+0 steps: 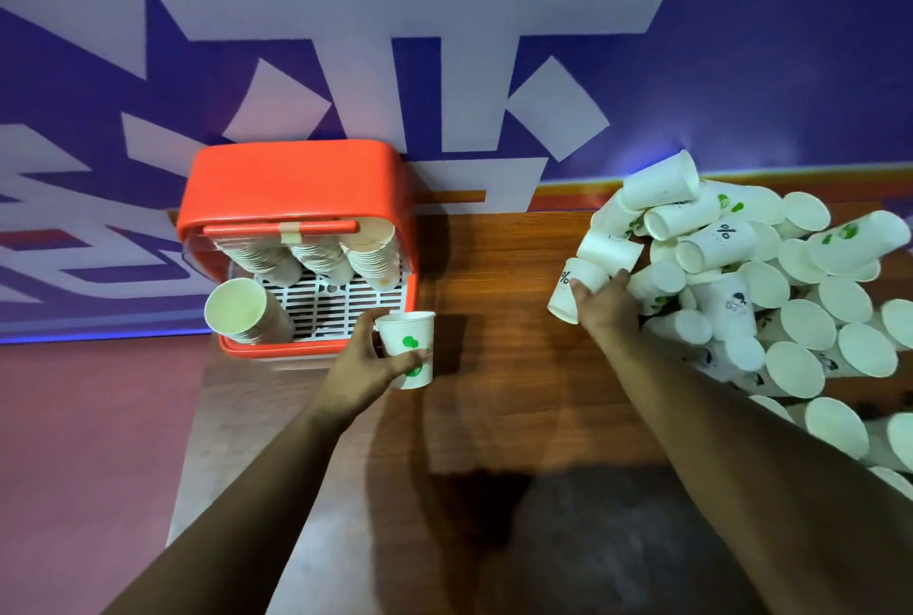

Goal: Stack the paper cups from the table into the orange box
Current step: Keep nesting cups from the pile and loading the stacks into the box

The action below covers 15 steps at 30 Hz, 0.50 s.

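Observation:
My left hand [365,367] grips a white paper cup with green prints [409,348], held upright just right of the orange box [291,185]. Inside the box, several stacks of cups [316,256] lie on a white grid; one stack [247,313] pokes out at the front left with its mouth toward me. My right hand [605,306] reaches into the left edge of a big pile of loose paper cups [770,298] and closes round a cup with a "%" mark [568,288].
The wooden table [494,278] runs from the box to the pile, with bare wood between my arms. A purple wall with white shapes [444,46] stands right behind. The table's left edge drops to a reddish floor [89,441].

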Each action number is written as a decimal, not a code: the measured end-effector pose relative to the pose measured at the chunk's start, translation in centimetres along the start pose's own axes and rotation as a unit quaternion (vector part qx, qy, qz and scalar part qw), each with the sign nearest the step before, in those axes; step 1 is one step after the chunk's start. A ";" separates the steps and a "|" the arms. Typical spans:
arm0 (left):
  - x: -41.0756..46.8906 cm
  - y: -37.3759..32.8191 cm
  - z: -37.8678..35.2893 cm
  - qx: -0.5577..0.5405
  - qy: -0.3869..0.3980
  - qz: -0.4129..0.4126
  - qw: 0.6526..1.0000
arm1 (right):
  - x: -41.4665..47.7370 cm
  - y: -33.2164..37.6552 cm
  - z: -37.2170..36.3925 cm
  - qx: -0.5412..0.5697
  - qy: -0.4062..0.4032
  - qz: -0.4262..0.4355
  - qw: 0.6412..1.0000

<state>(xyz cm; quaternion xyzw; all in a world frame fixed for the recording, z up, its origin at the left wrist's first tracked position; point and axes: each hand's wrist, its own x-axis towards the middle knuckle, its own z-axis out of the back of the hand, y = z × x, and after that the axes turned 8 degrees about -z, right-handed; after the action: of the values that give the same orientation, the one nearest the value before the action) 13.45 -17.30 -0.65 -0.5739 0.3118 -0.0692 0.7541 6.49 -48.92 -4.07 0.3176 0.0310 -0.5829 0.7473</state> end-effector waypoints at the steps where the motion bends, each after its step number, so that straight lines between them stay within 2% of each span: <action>1: 0.0 0.1 0.4 0.001 -0.004 -0.002 1.000 | 0.4 0.3 -0.5 0.020 0.018 -0.005 1.000; 6: -0.2 -0.1 2.6 0.000 -0.009 -0.025 1.000 | -1.8 2.0 -1.8 0.025 0.075 0.017 0.997; 11: -0.9 -1.2 6.0 -0.009 -0.021 -0.059 0.998 | -9.1 4.1 -2.3 0.105 0.170 0.053 0.978; 15: -2.1 -2.3 9.5 -0.007 -0.048 -0.088 0.995 | -15.1 6.7 -2.5 0.129 0.194 0.087 0.969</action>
<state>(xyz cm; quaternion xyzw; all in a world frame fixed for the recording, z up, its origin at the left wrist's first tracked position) 17.58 -9.31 3.61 -0.6074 0.2237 -0.1057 0.7549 8.42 -33.98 3.13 0.5200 0.0725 -0.4418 0.7275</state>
